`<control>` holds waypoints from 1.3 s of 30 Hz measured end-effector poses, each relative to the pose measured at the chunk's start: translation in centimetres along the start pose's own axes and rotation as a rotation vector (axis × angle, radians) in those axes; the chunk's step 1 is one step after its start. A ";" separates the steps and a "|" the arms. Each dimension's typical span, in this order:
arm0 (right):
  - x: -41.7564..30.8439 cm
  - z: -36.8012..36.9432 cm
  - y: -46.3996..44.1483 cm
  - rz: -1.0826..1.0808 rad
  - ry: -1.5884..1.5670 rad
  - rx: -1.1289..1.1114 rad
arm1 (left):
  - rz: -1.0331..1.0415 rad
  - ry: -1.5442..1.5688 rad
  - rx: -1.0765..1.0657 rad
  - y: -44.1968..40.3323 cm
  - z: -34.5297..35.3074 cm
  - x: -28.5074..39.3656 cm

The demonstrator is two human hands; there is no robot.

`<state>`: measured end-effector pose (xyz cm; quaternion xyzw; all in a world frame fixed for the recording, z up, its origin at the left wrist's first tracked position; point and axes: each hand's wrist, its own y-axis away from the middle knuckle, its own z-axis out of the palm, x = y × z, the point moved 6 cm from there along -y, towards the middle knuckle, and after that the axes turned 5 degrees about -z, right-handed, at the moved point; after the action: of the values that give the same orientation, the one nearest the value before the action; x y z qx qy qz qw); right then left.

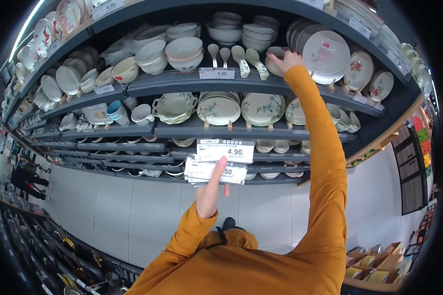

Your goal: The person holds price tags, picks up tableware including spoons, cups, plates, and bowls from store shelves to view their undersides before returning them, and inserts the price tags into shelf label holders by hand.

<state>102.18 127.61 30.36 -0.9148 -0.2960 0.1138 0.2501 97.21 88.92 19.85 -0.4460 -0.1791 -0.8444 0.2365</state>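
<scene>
My left hand [212, 184] is closed around a fanned stack of white price labels [225, 151], held in front of the shelves with the thumb pressed on top. The upper label reads 4.90, and one below it shows 50. My right hand [289, 61] reaches up to the shelf, its thumb and fingers at the rim of a stack of small bowls [272, 65]; part of the fingers is hidden. Left of that stack lie pale green spoons [256, 61] and smaller white spoons [213, 53]. A large white plate [326, 61] with a pink print stands just right of the hand.
A 4.50 price label [217, 73] sits on the shelf edge. Nested bowls [184, 51] stand further left. Floral oval plates [263, 109] rest in wooden stands one shelf lower. Pans [74, 290] hang behind at lower left. Another person's legs [32, 179] show at far left.
</scene>
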 end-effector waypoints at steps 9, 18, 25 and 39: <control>0.3 1.8 -2.6 0.108 -0.042 0.000 | 0.025 0.002 0.005 -1.4 1.3 0.1; -3.4 -6.9 3.2 -0.191 -0.328 0.426 | 0.031 0.003 0.039 -2.6 2.1 -0.2; -6.1 -3.8 17.0 -0.007 -1.864 -0.183 | 0.004 -0.004 0.001 -3.3 2.3 -1.0; -5.1 -5.1 21.3 0.245 -2.771 -0.436 | -0.144 -0.004 -0.090 -2.5 5.3 -4.6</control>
<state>110.26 107.67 23.84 -0.1017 -0.2298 0.8830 -0.3964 101.60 94.83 18.59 -0.4436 -0.1731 -0.8656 0.1548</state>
